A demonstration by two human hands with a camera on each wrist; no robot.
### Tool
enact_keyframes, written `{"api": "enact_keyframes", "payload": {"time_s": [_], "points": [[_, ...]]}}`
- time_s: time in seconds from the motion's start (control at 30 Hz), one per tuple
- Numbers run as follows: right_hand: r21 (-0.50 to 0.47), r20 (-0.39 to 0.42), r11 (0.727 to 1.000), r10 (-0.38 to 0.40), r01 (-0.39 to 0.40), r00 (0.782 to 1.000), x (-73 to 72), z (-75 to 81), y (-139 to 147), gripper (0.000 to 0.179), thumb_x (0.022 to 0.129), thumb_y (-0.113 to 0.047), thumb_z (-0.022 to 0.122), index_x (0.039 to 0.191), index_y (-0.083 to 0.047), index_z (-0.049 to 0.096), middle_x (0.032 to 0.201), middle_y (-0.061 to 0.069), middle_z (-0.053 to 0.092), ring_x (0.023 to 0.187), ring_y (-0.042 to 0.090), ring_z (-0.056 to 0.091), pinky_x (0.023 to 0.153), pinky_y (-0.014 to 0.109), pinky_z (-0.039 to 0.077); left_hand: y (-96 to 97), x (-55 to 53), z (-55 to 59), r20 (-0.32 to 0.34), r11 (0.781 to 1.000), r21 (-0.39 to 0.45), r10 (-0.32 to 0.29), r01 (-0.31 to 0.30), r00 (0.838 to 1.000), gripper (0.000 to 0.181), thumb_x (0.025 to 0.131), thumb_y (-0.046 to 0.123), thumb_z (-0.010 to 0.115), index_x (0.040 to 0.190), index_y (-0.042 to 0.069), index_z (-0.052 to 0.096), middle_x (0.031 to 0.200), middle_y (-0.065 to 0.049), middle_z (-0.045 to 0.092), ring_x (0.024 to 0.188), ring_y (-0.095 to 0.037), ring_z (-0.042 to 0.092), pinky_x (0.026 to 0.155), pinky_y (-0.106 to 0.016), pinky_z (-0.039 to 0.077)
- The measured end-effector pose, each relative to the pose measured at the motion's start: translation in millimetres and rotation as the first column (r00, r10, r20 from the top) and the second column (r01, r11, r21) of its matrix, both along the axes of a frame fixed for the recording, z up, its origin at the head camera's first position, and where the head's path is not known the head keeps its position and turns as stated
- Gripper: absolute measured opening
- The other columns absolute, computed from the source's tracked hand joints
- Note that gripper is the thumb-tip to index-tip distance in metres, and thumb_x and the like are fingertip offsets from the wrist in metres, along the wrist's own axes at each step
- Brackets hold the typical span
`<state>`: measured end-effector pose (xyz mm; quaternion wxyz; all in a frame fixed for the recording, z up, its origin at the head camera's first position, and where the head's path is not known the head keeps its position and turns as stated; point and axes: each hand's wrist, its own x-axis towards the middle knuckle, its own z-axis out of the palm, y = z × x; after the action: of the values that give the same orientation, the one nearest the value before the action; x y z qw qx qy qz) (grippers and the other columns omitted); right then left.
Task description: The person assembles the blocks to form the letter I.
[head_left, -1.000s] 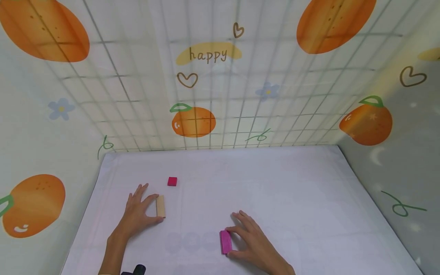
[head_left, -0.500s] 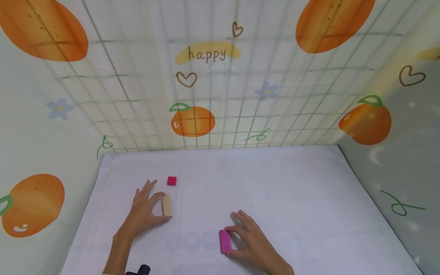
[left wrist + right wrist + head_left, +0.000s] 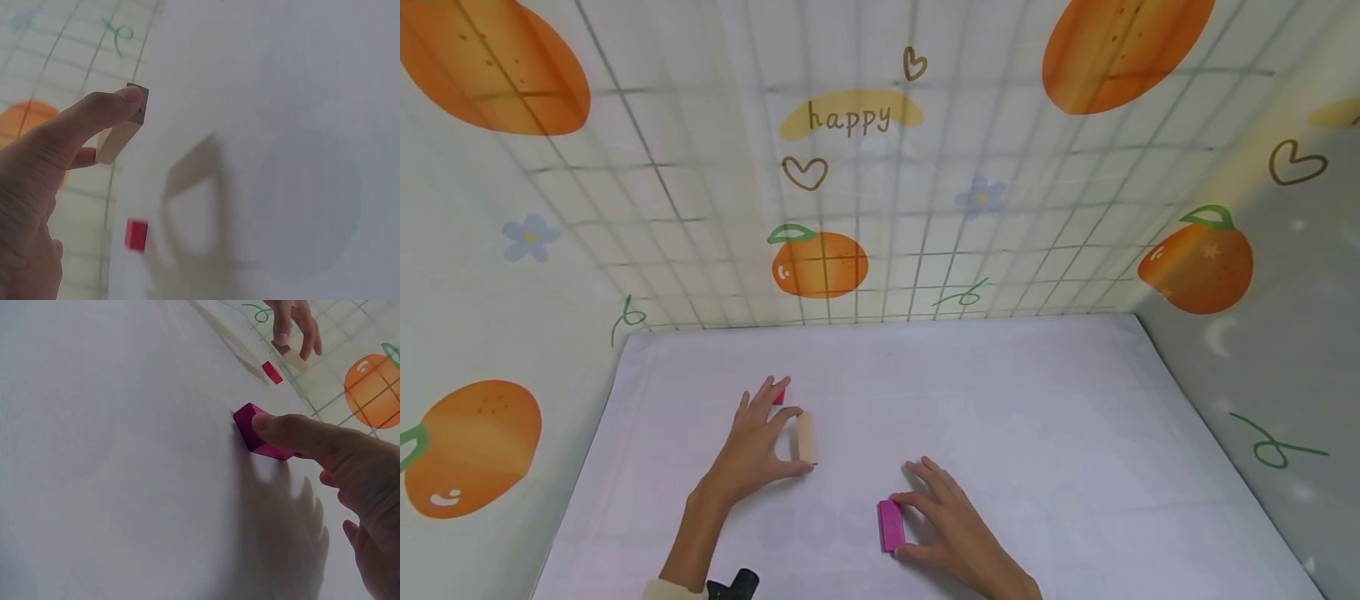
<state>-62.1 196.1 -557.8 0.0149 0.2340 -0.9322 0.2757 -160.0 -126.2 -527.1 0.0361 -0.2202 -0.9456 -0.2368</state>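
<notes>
My left hand [image 3: 754,450] pinches a plain wooden block [image 3: 806,437] by its two ends, between thumb and forefinger. In the left wrist view this block [image 3: 119,139] is held above the table, its shadow falling apart from it. My right hand [image 3: 951,525] pinches a magenta block [image 3: 891,526] end to end with thumb and forefinger. The right wrist view shows the magenta block [image 3: 262,434] low over the white surface; whether it touches cannot be told. A small red block [image 3: 779,396] lies behind the left hand, partly hidden by its fingers in the head view.
The white tabletop [image 3: 1037,433] ends at a printed curtain [image 3: 880,208] along the back and sides. A black object [image 3: 735,585] sits by my left wrist at the bottom edge. The red block [image 3: 136,235] stands beside the shadow in the left wrist view.
My left hand has moved right and slightly away from me with the wooden block, and its fingers now cover part of the red block. The right hand and magenta block stay put.
</notes>
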Motion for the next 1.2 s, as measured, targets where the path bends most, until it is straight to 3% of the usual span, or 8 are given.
{"api": "enact_keyframes", "payload": {"time_s": [0.23,0.43,0.6,0.93,1.2], "points": [[0.026,0.050,0.999,-0.028,0.027,0.998,-0.3,0.9,-2,0.052,0.073,-0.043,0.086,0.119,-0.023,0.070,0.151,0.009,0.044,0.146,0.035,0.027,0.107,0.064,0.035,31.0,1.3,-1.8,0.054,0.997,-0.042,-0.054,0.057,0.997,0.075,0.070,0.059,0.083,0.131,0.021,0.061,0.165,0.002,0.018,0.152,-0.019,0.003,0.118,-0.062,0.010],[0.016,0.042,0.999,-0.030,0.029,0.999,-0.6,1.5,-2,0.053,0.071,-0.042,0.087,0.118,-0.022,0.071,0.150,0.010,0.045,0.145,0.036,0.028,0.106,0.066,0.034,54.4,4.0,-11.4,0.035,0.989,-0.052,-0.136,0.138,0.990,0.075,0.071,0.062,0.081,0.130,0.019,0.061,0.165,-0.001,0.020,0.152,-0.020,0.004,0.120,-0.057,0.005],[0.026,0.032,0.999,-0.034,0.034,0.999,-0.7,-0.4,-2,0.054,0.071,-0.045,0.087,0.118,-0.023,0.071,0.150,0.009,0.045,0.145,0.035,0.028,0.106,0.066,0.035,69.0,7.8,-18.2,0.032,0.985,-0.031,-0.170,0.171,0.985,0.074,0.071,0.059,0.082,0.129,0.017,0.061,0.164,-0.003,0.022,0.152,-0.023,0.008,0.119,-0.057,0.004],[0.016,-0.003,1.000,-0.024,0.024,1.000,-0.8,-4.4,-1,0.054,0.071,-0.043,0.087,0.119,-0.024,0.071,0.149,0.010,0.046,0.145,0.036,0.030,0.105,0.065,0.036,84.5,13.6,-28.8,0.063,0.979,-0.043,-0.195,0.198,0.979,0.074,0.072,0.059,0.080,0.129,0.017,0.062,0.163,-0.001,0.023,0.152,-0.023,0.008,0.119,-0.057,0.006],[0.002,-0.019,1.000,-0.020,0.020,1.000,-0.9,-4.5,-1,0.055,0.069,-0.042,0.089,0.117,-0.023,0.072,0.148,0.011,0.047,0.144,0.036,0.032,0.106,0.064,0.036,86.3,14.2,-36.5,0.017,0.975,-0.020,-0.221,0.222,0.975,0.075,0.070,0.061,0.082,0.126,0.014,0.063,0.162,-0.005,0.028,0.151,-0.026,0.013,0.119,-0.058,0.009]]}}
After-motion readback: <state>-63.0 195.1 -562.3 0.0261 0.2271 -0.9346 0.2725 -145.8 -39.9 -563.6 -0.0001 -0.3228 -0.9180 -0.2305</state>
